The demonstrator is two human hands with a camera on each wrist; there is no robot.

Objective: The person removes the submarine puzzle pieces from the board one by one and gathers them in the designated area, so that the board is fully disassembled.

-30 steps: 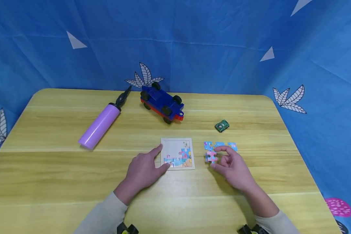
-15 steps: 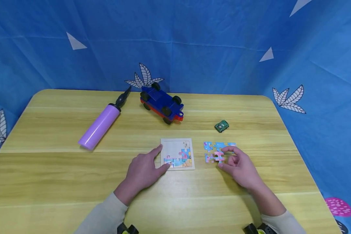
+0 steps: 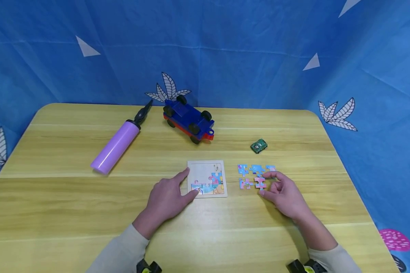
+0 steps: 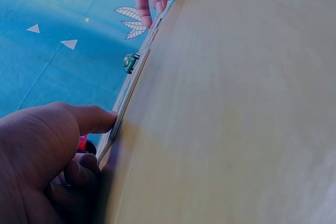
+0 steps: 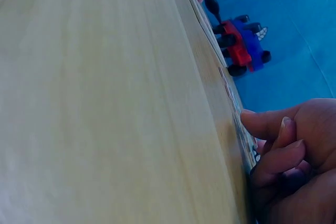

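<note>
My left hand (image 3: 171,199) rests at the left side of a square jigsaw tray (image 3: 205,163). Its index finger touches the left edge and its thumb presses the lower left corner. Several joined pieces (image 3: 208,188) line the tray's bottom and right side. My right hand (image 3: 285,193) holds a pink and blue puzzle piece (image 3: 260,183) by its upper and lower edges, between index finger and thumb. Left of that piece lies another pink piece (image 3: 246,184). Behind them sit blue pieces (image 3: 257,169), one partly hidden by the right index finger.
Behind the loose pieces stands a small green toy car (image 3: 259,146). A blue and red toy vehicle (image 3: 189,119) lies wheels up near the table's back edge. To the left is a purple hand pump (image 3: 116,148). A blue cloth (image 3: 225,45) hangs behind the table.
My right hand has moved to the right with the pink and blue piece, uncovering the other pink piece. The left hand and tray stay where they were.
</note>
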